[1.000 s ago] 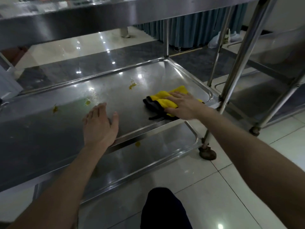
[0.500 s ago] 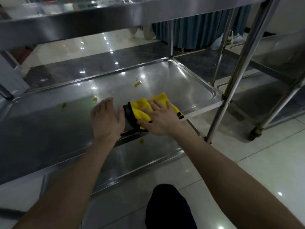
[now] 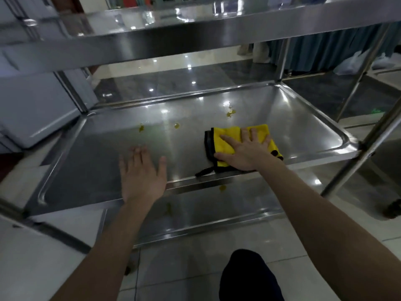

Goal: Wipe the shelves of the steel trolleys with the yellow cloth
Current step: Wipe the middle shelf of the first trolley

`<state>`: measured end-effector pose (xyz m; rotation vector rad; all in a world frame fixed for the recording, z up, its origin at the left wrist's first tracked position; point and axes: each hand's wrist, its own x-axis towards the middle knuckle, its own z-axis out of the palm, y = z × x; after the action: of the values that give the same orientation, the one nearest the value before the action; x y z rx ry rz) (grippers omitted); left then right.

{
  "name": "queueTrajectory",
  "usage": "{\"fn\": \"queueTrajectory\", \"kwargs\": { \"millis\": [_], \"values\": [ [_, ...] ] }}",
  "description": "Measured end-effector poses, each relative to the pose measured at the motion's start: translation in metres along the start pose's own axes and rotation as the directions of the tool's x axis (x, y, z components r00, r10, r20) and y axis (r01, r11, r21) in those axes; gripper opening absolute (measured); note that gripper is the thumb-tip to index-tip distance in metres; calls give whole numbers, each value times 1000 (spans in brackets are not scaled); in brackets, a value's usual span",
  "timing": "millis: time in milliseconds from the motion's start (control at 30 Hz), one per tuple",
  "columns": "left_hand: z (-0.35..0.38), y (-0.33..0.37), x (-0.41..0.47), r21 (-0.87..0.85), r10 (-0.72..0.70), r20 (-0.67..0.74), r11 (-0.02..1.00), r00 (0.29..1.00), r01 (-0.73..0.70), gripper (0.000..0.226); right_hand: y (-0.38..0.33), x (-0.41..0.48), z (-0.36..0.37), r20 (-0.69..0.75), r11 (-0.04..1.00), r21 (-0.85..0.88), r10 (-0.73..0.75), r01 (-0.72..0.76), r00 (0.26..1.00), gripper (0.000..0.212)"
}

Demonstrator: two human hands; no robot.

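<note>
**Head view: change.**
I read the cloth (image 3: pixel 230 132) as having moved right. Half a second ago it lay just beside the left hand (image 3: pixel 142 177), at the near rim. Now it sits right of centre on the middle shelf (image 3: pixel 91 166), near the front, well apart from that hand. A second ago it was further right still, so I judge the stroke to be a left-right pass along the near strip.

- The right hand (image 3: pixel 247 153) lies flat on the cloth. Its grip is spread, with the fingers straight and pressing down, not pinching.
- The left hand has stayed put, palm down on the bare steel at the near rim. Its grip is likewise spread and holds nothing. I take it to be bracing.

**Meaning for the task.**
- The near strip has had its passes.
- The yellow spots (image 3: pixel 230 114) on the far half of the shelf lie beyond the cloth, unwiped.
- More yellow marks show on the lower shelf (image 3: pixel 206 211).
- I judge this shelf part done and the lower one not started.
- The state of the top shelf (image 3: pixel 195 38) cannot be judged from below.

**Writing.**
I can read no brand, label or lettering. A dark tab on the cloth's right corner is too small to make out.
</note>
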<state>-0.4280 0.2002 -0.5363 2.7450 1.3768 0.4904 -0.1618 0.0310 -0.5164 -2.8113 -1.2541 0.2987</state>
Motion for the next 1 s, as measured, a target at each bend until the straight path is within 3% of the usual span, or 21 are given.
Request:
{"fn": "queueTrajectory", "kwargs": {
  "millis": [233, 367, 500, 633, 733, 867, 1000],
  "values": [
    [-6, 5, -4, -121, 34, -100, 992, 994, -46, 81, -101, 69, -5, 19, 992, -18, -125, 126, 992, 99],
    [-8, 3, -7, -186, 8, -246, 981, 969, -55, 69, -143, 52, 8, -24, 973, -26, -231, 230, 973, 85],
    [-8, 2, -9, -283, -8, -323, 955, 946, -89, 63, -133, 2, 31, -147, 938, 54, -330, 341, 932, 75],
    [-13, -1, -14, -512, -39, -290, 850, 956, -121, 59, -118, -31, 43, -248, 925, 35, -358, 378, 900, 77],
    [-22, -11, -14, -680, -121, -212, 731, 970, -58, 52, -114, -32, 40, -250, 923, 22, -367, 384, 896, 72],
    [-40, -68, -14, -490, -110, -207, 872, 972, -5, 40, -113, -35, 42, -264, 926, -2, -364, 377, 893, 68],
    [-52, -143, -3, -186, -124, -205, 979, 971, 86, 55, -113, -36, 38, -241, 938, -40, -345, 345, 907, 69]
  ]
}}
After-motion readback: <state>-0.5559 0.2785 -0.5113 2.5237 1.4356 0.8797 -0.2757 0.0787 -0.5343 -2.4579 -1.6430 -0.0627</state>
